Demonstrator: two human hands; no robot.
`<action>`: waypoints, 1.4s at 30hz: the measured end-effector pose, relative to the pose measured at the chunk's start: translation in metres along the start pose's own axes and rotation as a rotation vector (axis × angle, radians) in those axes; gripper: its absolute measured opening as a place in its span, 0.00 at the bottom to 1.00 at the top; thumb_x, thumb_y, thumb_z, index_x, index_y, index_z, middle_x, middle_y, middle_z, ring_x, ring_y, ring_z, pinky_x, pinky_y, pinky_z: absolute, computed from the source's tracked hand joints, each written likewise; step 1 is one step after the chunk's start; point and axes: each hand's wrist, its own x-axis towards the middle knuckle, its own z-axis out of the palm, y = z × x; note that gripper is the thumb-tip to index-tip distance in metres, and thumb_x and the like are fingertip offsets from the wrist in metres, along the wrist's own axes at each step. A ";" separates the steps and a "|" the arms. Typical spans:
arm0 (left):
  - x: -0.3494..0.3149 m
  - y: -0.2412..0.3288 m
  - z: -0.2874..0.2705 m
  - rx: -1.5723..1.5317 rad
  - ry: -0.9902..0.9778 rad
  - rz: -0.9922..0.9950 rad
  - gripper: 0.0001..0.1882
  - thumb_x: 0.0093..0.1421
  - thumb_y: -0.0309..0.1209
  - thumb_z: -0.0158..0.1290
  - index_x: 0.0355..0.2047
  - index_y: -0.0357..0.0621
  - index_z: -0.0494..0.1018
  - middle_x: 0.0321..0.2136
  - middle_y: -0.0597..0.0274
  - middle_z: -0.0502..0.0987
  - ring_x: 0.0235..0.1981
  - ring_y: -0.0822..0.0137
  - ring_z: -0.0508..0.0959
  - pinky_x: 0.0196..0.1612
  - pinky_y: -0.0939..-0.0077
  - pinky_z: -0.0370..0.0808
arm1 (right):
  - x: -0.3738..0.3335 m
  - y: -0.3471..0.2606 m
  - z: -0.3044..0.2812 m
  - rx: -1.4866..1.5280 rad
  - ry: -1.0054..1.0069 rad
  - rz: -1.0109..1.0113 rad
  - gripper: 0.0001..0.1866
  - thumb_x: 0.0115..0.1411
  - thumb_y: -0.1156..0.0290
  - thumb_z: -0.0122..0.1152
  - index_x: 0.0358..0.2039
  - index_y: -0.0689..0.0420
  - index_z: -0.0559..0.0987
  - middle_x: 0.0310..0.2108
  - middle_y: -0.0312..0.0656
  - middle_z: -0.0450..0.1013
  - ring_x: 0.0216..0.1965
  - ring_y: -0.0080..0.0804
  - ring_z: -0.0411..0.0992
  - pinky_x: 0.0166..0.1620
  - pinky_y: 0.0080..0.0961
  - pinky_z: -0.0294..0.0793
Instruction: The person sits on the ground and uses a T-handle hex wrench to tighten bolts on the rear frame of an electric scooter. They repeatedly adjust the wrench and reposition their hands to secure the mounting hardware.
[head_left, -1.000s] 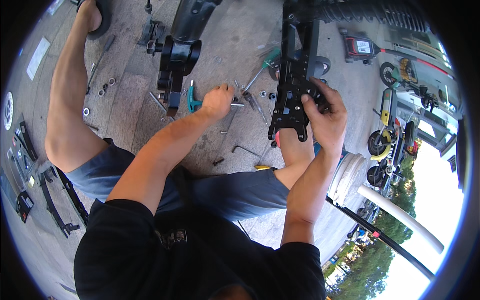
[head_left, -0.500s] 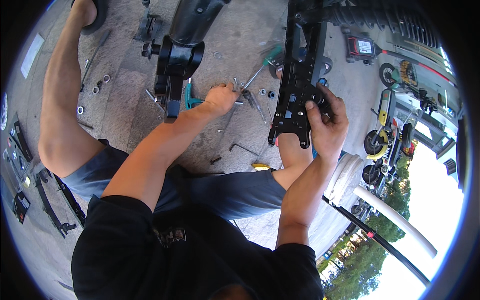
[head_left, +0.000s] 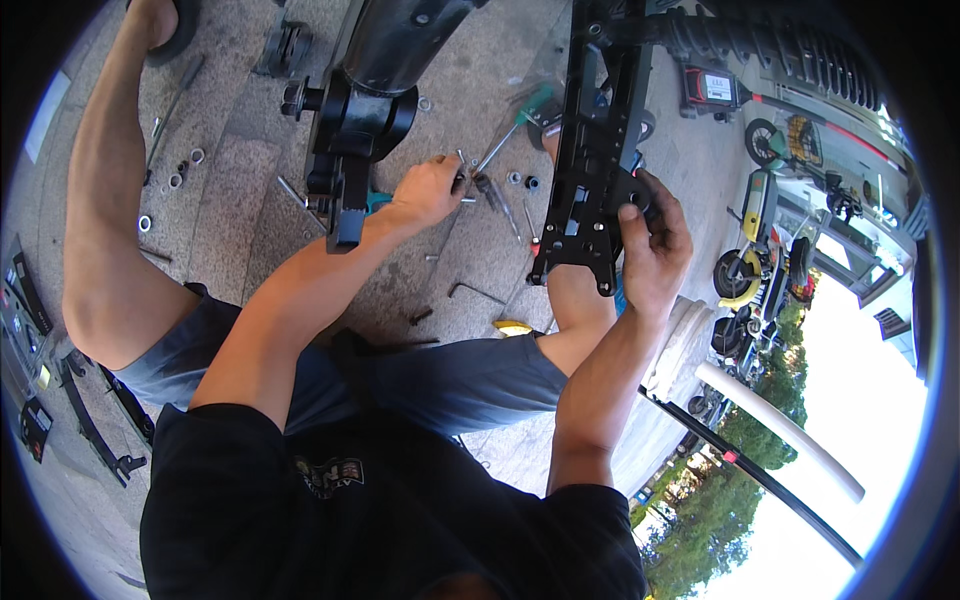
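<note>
My left hand [head_left: 428, 190] is low over the stone floor, fingers curled in. A small dark thing shows at its fingertips, too hidden to name. Beside those fingers lie small bolts and the shaft of a green-handled screwdriver [head_left: 534, 106]. A teal-handled tool [head_left: 378, 201] is partly covered by my left wrist. My right hand [head_left: 655, 240] is closed around the edge of a black perforated metal arm [head_left: 577, 217], with the thumb on its near side. To the left, a thick black tube with a clamp joint [head_left: 362, 125] hangs above my left forearm.
Nuts and rings [head_left: 175, 180] lie on the floor at left, with a hex key [head_left: 477, 291] nearer my legs. A black coil spring [head_left: 780, 45] crosses the upper right. Beyond stand a red floor jack [head_left: 712, 88] and parked scooters [head_left: 745, 275]. Black parts [head_left: 95, 425] lie at far left.
My left hand has drawn slightly left and its fingers have curled in from the small bolts. My right hand keeps its hold on the metal arm. The whole view has shifted a little.
</note>
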 end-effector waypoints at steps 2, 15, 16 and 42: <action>-0.003 -0.001 -0.005 -0.059 0.049 -0.036 0.13 0.52 0.29 0.56 0.36 0.38 0.70 0.36 0.46 0.76 0.36 0.43 0.78 0.39 0.55 0.76 | 0.001 0.000 0.000 -0.016 0.004 0.020 0.20 0.56 0.82 0.60 0.51 0.66 0.73 0.42 0.41 0.70 0.42 0.26 0.72 0.43 0.21 0.75; 0.006 -0.012 0.004 0.429 -0.122 0.218 0.12 0.50 0.29 0.56 0.36 0.42 0.76 0.38 0.52 0.74 0.43 0.52 0.75 0.44 0.59 0.74 | 0.001 0.004 -0.002 0.010 -0.016 0.002 0.20 0.56 0.81 0.62 0.50 0.65 0.74 0.43 0.40 0.70 0.44 0.26 0.72 0.43 0.21 0.77; 0.008 -0.012 0.010 0.443 -0.118 0.240 0.13 0.50 0.30 0.56 0.36 0.41 0.76 0.38 0.51 0.74 0.43 0.53 0.75 0.43 0.59 0.74 | 0.001 0.005 -0.002 0.015 -0.015 0.002 0.20 0.56 0.81 0.62 0.50 0.65 0.74 0.43 0.40 0.70 0.44 0.27 0.72 0.43 0.21 0.77; 0.015 0.159 -0.072 -0.826 0.199 0.210 0.07 0.56 0.24 0.58 0.35 0.35 0.77 0.23 0.58 0.80 0.25 0.73 0.79 0.29 0.78 0.75 | -0.006 -0.016 0.014 0.061 0.116 0.114 0.25 0.54 0.84 0.61 0.53 0.72 0.67 0.43 0.50 0.71 0.43 0.31 0.74 0.43 0.21 0.80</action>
